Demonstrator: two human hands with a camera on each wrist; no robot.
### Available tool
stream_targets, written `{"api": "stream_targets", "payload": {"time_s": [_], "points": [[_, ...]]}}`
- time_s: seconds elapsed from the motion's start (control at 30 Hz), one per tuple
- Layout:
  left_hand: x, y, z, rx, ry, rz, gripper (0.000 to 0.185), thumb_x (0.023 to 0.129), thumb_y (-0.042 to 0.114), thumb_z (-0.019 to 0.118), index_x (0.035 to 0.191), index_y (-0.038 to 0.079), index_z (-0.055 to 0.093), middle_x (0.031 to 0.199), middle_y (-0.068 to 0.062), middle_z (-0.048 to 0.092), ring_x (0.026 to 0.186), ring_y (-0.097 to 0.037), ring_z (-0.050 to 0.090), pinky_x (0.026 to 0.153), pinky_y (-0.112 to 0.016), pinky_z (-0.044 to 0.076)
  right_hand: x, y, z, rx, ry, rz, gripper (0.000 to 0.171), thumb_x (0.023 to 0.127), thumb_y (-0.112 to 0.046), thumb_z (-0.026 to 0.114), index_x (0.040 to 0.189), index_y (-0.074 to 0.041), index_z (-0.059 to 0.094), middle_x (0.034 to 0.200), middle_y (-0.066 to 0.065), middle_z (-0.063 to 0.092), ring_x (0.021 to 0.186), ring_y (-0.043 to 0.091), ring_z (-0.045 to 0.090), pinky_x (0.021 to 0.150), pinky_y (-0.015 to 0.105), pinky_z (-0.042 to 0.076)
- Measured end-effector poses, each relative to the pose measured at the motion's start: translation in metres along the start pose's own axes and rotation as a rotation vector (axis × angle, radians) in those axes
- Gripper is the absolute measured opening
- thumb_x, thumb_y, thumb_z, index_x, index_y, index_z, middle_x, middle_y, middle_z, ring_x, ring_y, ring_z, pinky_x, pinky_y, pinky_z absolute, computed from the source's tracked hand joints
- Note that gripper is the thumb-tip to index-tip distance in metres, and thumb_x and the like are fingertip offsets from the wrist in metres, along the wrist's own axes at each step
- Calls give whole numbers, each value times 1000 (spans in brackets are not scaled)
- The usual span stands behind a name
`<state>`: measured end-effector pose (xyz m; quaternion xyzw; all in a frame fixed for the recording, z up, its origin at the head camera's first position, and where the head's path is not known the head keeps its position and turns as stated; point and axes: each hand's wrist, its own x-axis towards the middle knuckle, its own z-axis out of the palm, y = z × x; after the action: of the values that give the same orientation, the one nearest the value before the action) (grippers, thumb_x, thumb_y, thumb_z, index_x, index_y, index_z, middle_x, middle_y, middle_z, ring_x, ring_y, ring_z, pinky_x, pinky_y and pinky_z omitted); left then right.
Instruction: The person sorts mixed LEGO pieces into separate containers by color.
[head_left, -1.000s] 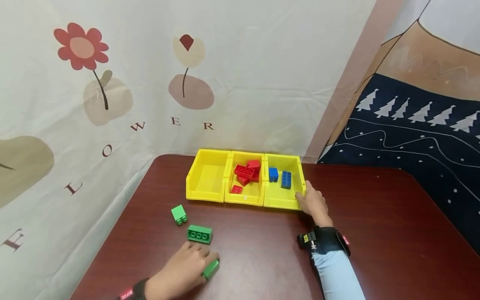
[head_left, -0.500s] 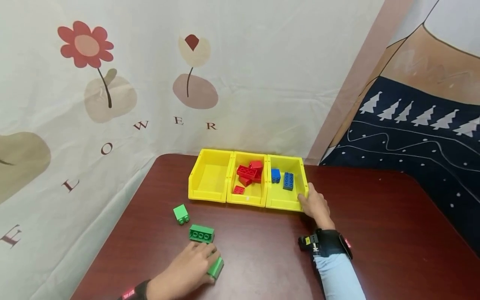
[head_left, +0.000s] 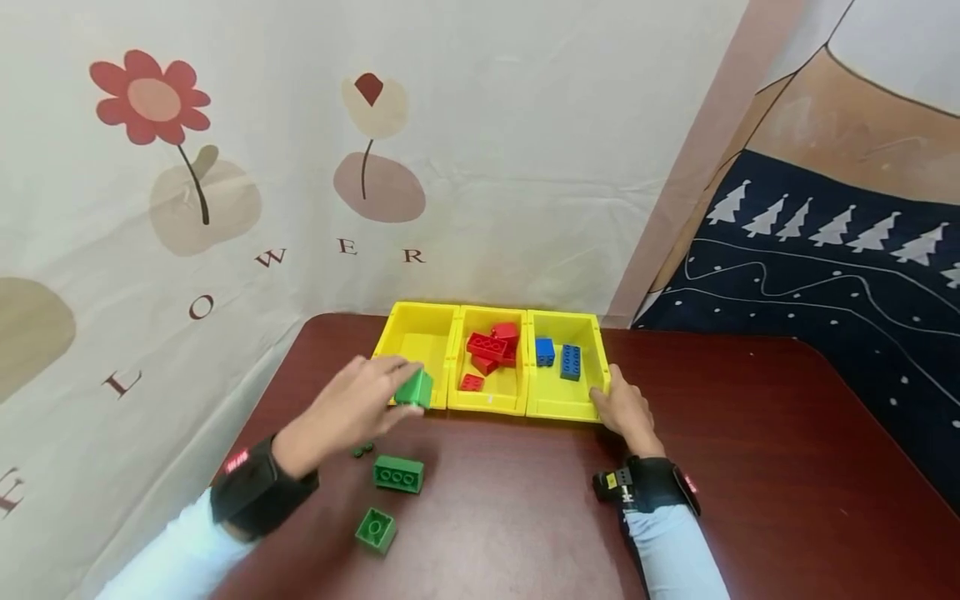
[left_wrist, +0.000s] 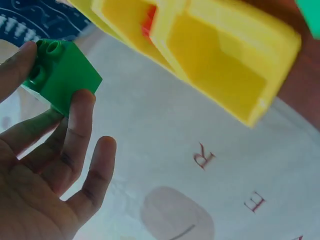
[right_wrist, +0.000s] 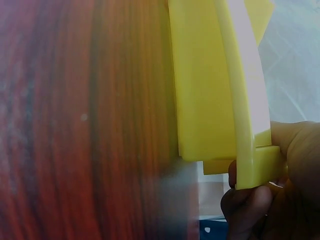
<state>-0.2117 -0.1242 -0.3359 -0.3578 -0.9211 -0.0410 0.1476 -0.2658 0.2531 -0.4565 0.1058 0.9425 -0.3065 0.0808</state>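
Observation:
My left hand (head_left: 352, 406) pinches a green toy building block (head_left: 416, 388) between thumb and fingers, in front of the left yellow bin (head_left: 422, 312). In the left wrist view the block (left_wrist: 75, 77) shows its studs; the ring and little fingers stand away from it. With thumb and fingers, my right hand (head_left: 628, 410) grips the front right corner of the right yellow bin (head_left: 562, 407), which holds two blue blocks (head_left: 571, 362). On the table lie a green block (head_left: 398, 474) on its side and a shorter one (head_left: 376, 532), hollow side showing. Another green block (head_left: 363, 450) is mostly hidden under my left hand.
The middle yellow bin (head_left: 489, 404) holds several red blocks (head_left: 487, 346). All three bins stand side by side at the back of the brown table (head_left: 525, 517), against a printed cloth (head_left: 517, 167).
My left hand has picked up the green block from the table's front and carried it up and forward to the left bin. A shorter green block now shows there. The right hand stays on its bin.

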Motion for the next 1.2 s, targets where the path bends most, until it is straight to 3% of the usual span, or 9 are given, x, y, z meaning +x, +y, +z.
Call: {"api": "stream_targets", "payload": {"time_s": [0.1,0.23,0.33,0.43,0.57,0.7,0.87,1.0,1.2], "points": [[20,-17,-1,-36,-67,-73,58,79,30,80,122,-4,63,112,-19,68,95,-29,66,79,-39,56,0,-1,2,4,-6,13,48,100,-26,49,139,-7,31,101,20,56,77,29,54,63,34,39],[43,-36,8,-159,-191,-203,44,83,20,78,115,-6,62,94,-16,64,77,-24,58,65,-30,51,-2,-1,9,16,-17,29,48,100,-26,50,139,-8,32,100,18,57,76,28,54,63,33,39],[56,-47,19,-203,-243,-247,28,84,14,77,99,-4,62,78,-11,56,66,-19,49,57,-24,42,-4,0,13,22,-16,35,47,99,-26,50,139,-8,32,97,17,56,75,27,54,63,33,39],[64,-56,32,-209,-267,-275,21,83,11,77,89,-2,62,72,-9,53,63,-18,48,56,-23,41,-6,1,14,23,-8,37,47,99,-25,50,139,-9,33,96,17,57,75,27,54,63,33,39],[71,-69,52,-251,-320,-318,20,84,9,75,78,2,58,66,-5,44,59,-17,43,56,-24,37,-6,2,15,25,11,29,47,99,-25,51,139,-9,34,98,16,58,74,26,54,63,33,39],[71,-79,73,-310,-393,-360,31,85,9,74,67,6,49,60,-1,32,53,-15,33,54,-24,31,-5,0,17,33,31,22,44,99,-24,52,137,-10,36,96,15,58,73,25,54,63,32,39],[71,-85,94,-289,-467,-443,25,84,8,75,71,5,53,61,-3,38,52,-16,40,52,-24,34,-6,-1,18,40,47,6,43,98,-23,52,136,-9,38,92,14,58,72,24,53,62,32,39],[75,-83,105,-264,-469,-435,12,81,1,72,82,0,60,67,-8,46,57,-21,46,53,-26,37,-6,1,16,38,66,3,43,98,-22,52,136,-8,38,90,13,57,71,24,53,62,32,39],[82,-78,112,-195,-457,-379,23,77,-2,75,94,-4,61,77,-11,52,67,-24,49,59,-29,42,-6,1,10,46,85,-1,43,98,-22,53,135,-8,38,89,13,57,70,24,53,61,31,39]]}}
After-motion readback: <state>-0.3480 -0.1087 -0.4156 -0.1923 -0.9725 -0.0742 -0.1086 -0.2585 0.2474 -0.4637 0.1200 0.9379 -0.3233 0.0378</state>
